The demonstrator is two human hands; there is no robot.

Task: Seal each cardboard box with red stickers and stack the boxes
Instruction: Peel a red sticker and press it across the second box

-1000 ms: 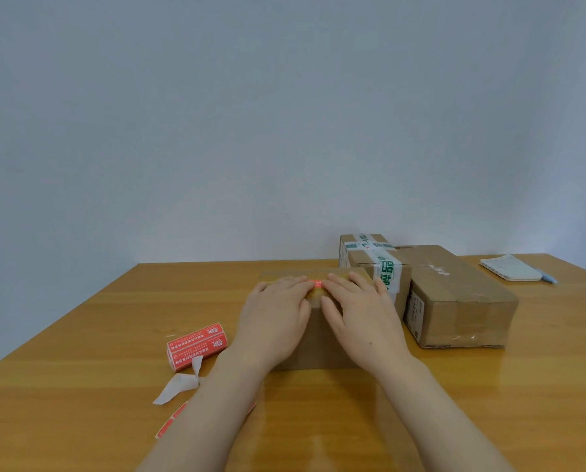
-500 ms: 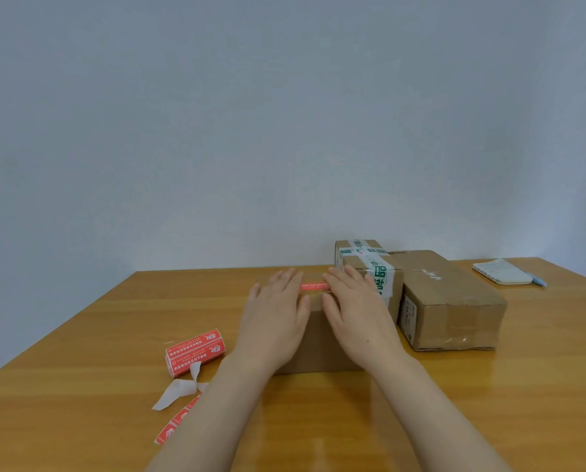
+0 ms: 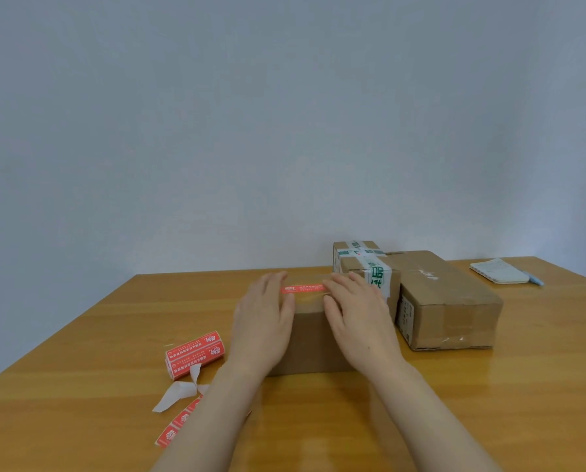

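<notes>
A plain cardboard box (image 3: 313,338) stands at the table's centre, close in front of me. Across its top lies a red sticker (image 3: 302,288), visible between my hands. My left hand (image 3: 266,318) rests flat on the box's left part, fingers spread, fingertips at the sticker's left end. My right hand (image 3: 356,318) lies flat on the right part, fingertips at the sticker's right end. Neither hand grips anything. A roll of red stickers (image 3: 194,354) lies left of the box, with a loose sticker strip (image 3: 176,425) and peeled white backing paper (image 3: 179,391) nearer me.
A smaller box with green-and-white tape (image 3: 366,270) stands behind right of the centre box. A larger brown box (image 3: 448,301) sits to its right. A notepad (image 3: 499,270) with a blue pen (image 3: 535,279) lies at the far right. The wooden table (image 3: 80,369) ends at a pale wall.
Both hands have slid apart along the box top, uncovering more of the red sticker's length. The view has shifted slightly; the boxes stay in place.
</notes>
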